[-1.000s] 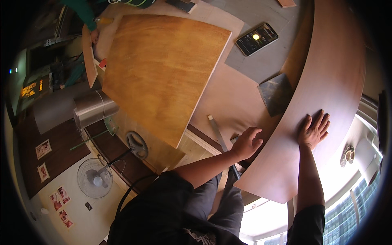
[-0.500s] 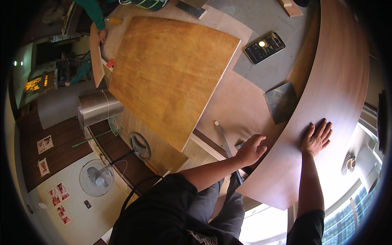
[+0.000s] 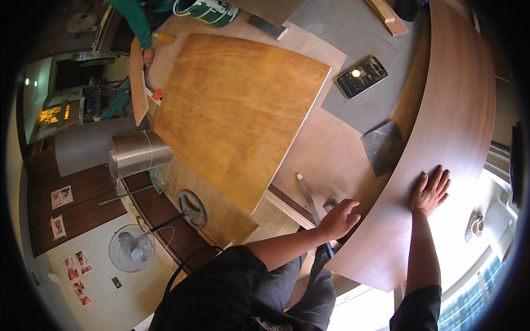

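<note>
My right hand [image 3: 431,193] lies flat, fingers spread, on a long wood-grain laminate sheet [image 3: 450,110] that curves along the right side. My left hand [image 3: 340,219] is open beside the sheet's left edge, its fingers loosely bent and nothing seen in them. Under and beside that hand lies a long narrow bar-like tool [image 3: 307,194] with a dark lower end; its exact kind I cannot make out. A small grey object [image 3: 330,206] shows just behind the left fingers, partly hidden. A dark square plate [image 3: 383,147] rests left of the sheet.
A large yellowish plywood panel [image 3: 243,110] covers the middle of the table. Farther back are a lit phone [image 3: 361,77], a green bucket [image 3: 212,12] and wood strips [image 3: 389,16]. A co-worker's hand [image 3: 148,57] touches a board at the far left. A fan [image 3: 132,248] stands lower left.
The view has shifted a little, so most things sit slightly lower and to the right. My right hand stays flat on the sheet; my left hand stays open near its edge.
</note>
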